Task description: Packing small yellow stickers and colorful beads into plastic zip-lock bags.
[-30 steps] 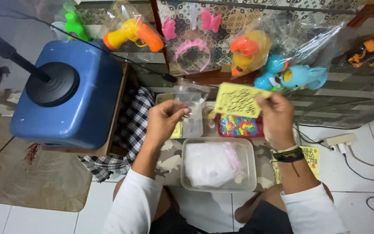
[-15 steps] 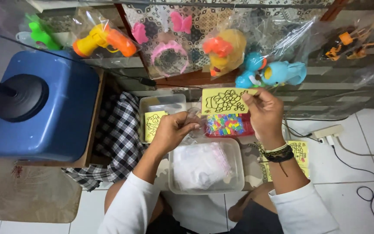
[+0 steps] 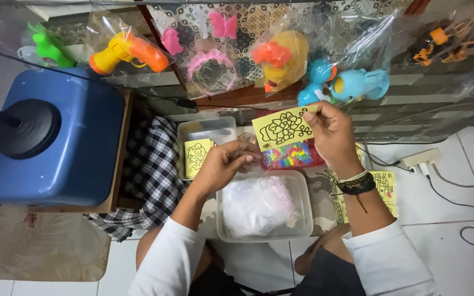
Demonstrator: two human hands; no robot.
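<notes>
My right hand [image 3: 333, 137] holds up a yellow card with a black flower outline [image 3: 282, 128] by its right edge, above a red tray of small coloured packets [image 3: 291, 155]. My left hand [image 3: 227, 163] has its fingers pinched on a small clear plastic bag [image 3: 244, 146], just left of the card. Below both hands a clear plastic tub [image 3: 263, 207] holds a heap of clear bags. A second yellow card with a cartoon figure [image 3: 197, 155] leans in another clear tub [image 3: 208, 133] left of my left hand.
A blue container with a black round lid [image 3: 50, 137] stands on a low wooden stand at the left. Bagged plastic toys [image 3: 270, 57] hang along the back. A checked cloth [image 3: 150, 175] lies beside the tubs. More yellow cards [image 3: 385, 189], a power strip [image 3: 421, 159] and cables lie at the right.
My left hand came down from holding the clear bag high to just above the tub. My right hand lowered the yellow card a little. The view drifted left.
</notes>
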